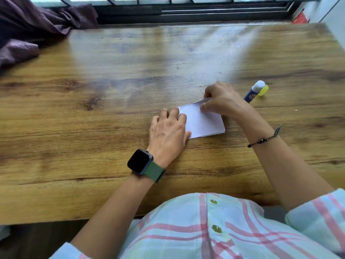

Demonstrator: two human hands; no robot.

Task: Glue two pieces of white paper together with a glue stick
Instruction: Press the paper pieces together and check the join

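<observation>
The white paper (pixel 202 122) is laid flat on the wooden table (pixel 112 109), its stacked edges visible at the near right corner. Its left edge is pressed down by the left hand (pixel 169 130), fingers spread flat, nothing pinched. Its far corner is pinched in the grip of the right hand (pixel 222 100), thumb against fingers. The glue stick (pixel 254 91) is laid uncapped just beside that hand, its yellow cap (pixel 263 90) touching it.

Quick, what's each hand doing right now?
Left hand: open, flat, pressing the left edge of the paper to the table.
Right hand: fingers curled, pinching the paper's far corner.
</observation>
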